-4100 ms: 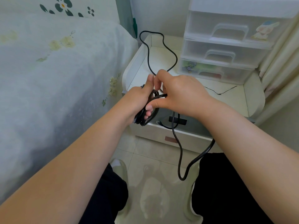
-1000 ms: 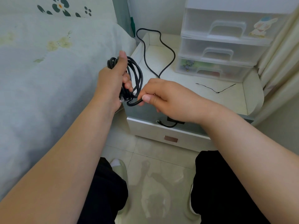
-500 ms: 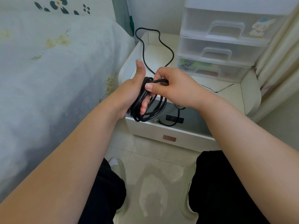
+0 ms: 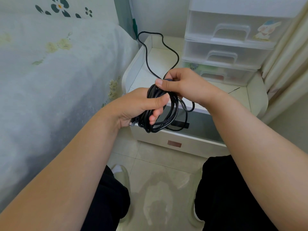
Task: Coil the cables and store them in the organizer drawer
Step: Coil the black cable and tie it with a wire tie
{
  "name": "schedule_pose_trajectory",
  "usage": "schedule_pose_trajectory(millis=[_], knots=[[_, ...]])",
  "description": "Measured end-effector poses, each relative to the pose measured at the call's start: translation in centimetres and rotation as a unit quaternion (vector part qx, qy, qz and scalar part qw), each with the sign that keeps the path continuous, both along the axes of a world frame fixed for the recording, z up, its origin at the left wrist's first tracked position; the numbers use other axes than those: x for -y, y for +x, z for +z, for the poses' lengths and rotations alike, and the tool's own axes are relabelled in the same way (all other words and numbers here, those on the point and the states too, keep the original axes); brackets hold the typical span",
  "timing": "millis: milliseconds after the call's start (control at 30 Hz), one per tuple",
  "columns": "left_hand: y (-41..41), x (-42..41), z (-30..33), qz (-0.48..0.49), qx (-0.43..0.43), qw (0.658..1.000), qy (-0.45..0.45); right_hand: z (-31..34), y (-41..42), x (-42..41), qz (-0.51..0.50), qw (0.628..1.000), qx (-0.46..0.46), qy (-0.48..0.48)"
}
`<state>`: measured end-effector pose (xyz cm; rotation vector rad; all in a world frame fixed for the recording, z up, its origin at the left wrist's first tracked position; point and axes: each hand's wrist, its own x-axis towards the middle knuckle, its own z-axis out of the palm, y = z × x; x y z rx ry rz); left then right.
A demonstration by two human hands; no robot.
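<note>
At mid-frame, the black cable [image 4: 160,112] hangs coiled in the left grip [image 4: 141,107], fingers curled round it; the right grip [image 4: 180,84] pinches its top strand, slack trailing over the white table [image 4: 250,97] below the drawer organizer [image 4: 233,47].

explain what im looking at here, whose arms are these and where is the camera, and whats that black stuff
The picture comes from a wide-angle camera worn on a person's head, looking forward and down, so the two arms are that person's own. The left hand grips a bundle of black cable wound into loops. The right hand pinches the same cable at the top of the loops. The uncoiled rest of it trails back across a white bedside cabinet. On the cabinet stands a clear plastic organizer with three drawers, all shut. A bed is at the left.
</note>
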<state>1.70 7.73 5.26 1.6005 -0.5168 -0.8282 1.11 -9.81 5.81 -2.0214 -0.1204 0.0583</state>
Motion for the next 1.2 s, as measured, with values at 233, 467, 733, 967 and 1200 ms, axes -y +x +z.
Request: schedule_pose_trajectory(millis=[233, 467, 733, 967, 1200], knots=[[-0.1, 0.2, 0.5, 0.019, 0.050, 0.998, -0.024, -0.5, 0.2, 0.8, -0.006, 0.998, 0.021, 0.051], [0.5, -0.1, 1.1, -0.012, -0.073, 0.985, -0.154, -1.6, 0.6, 2.8, -0.031, 0.999, 0.019, 0.034], [1.5, -0.8, 1.9, 0.018, -0.231, 0.889, -0.396, -4.1, -0.2, 3.0, -0.074, 0.967, 0.002, -0.242], [3.1, -2.5, 1.8, 0.307, -0.282, 0.763, -0.493, -5.6, -1.6, 0.8, -0.077, 0.970, -0.007, -0.230], [3.4, -1.9, 1.5, 0.404, -0.266, 0.745, -0.459, -5.8, -5.1, -5.6, -0.075, 0.969, -0.216, 0.092]])
